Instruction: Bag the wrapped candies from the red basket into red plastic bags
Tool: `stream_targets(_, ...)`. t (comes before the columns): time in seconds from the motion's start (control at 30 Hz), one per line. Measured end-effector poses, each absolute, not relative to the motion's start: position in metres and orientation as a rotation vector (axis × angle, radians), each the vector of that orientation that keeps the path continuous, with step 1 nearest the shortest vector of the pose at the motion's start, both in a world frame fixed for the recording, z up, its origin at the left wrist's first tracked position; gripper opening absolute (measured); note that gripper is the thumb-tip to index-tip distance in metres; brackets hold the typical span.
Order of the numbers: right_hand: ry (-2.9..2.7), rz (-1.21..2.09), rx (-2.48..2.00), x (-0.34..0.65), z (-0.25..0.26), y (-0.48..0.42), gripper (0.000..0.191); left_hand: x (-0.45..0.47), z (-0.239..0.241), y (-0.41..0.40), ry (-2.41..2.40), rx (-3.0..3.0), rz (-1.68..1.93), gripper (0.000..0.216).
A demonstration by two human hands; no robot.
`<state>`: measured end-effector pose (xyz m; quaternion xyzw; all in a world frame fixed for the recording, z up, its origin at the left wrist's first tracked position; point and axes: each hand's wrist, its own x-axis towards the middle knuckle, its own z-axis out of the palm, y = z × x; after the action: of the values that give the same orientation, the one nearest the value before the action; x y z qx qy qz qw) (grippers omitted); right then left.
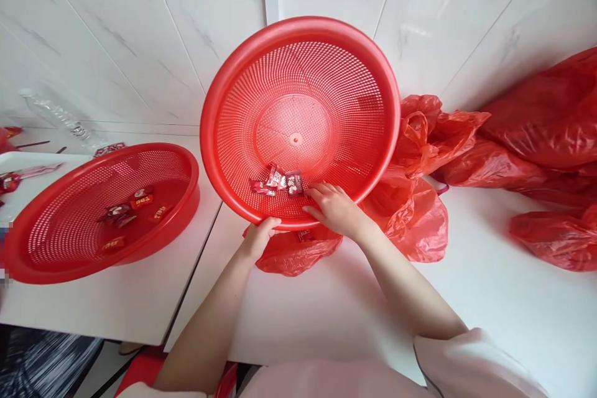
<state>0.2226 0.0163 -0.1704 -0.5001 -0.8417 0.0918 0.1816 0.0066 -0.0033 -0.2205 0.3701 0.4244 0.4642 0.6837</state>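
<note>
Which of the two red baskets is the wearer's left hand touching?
The central basket: the left hand grips its near rim, the right hand reaches inside. The other basket, further left, is apart from both hands.

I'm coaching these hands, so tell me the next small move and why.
Probably close the right hand on the dark packet: its fingertips are right beside it, the other packets lie bunched with it low in the tilted red basket, and the left hand holds the basket by its rim.
</note>
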Motion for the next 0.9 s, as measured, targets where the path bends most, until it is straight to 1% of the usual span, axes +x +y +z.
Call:
stream_targets(0.1,-2.456,0.526,-1.11,0.226,-0.16,0.011,0.046,0.009,-0.213,0.0,0.867,0.816,1.029,0.039)
stream_targets(0.17,-2.43,0.668,-0.952,0.226,-0.155,0.009,0.038,0.009,-0.211,0.001,0.848,0.818,1.041,0.041)
stream_targets(0.23,-2.304,0.751,-0.951,0.226,-0.154,0.009,0.029,0.009,-0.211,0.001,0.862,0.837,1.074,0.043)
stream_targets(0.33,-2.044,0.885,-1.077,0.228,-0.155,0.011,0.024,0.006,-0.213,0.002,0.912,0.862,1.101,0.041)
stream_targets(0.5,-1.893,1.2,-0.997,0.233,-0.152,0.01,0.026,0.006,-0.215,0.002,0.957,0.852,1.101,0.037)
stream_targets(0.63,-1.864,1.309,-0.969,0.232,-0.149,0.007,0.035,0.008,-0.212,0.003,0.931,0.835,1.117,0.04)
stream_targets(0.73,-1.858,1.325,-0.993,0.232,-0.148,0.005,0.041,0.008,-0.212,0.003,0.895,0.856,1.127,0.04)
stream_targets(0.83,-1.835,1.326,-0.979,0.231,-0.149,0.005,0.039,0.007,-0.214,0.004,0.892,0.869,1.124,0.037)
stream_targets(0.9,-1.835,1.321,-0.968,0.231,-0.149,0.006,0.031,0.007,-0.215,0.004,0.895,0.863,1.13,0.036)
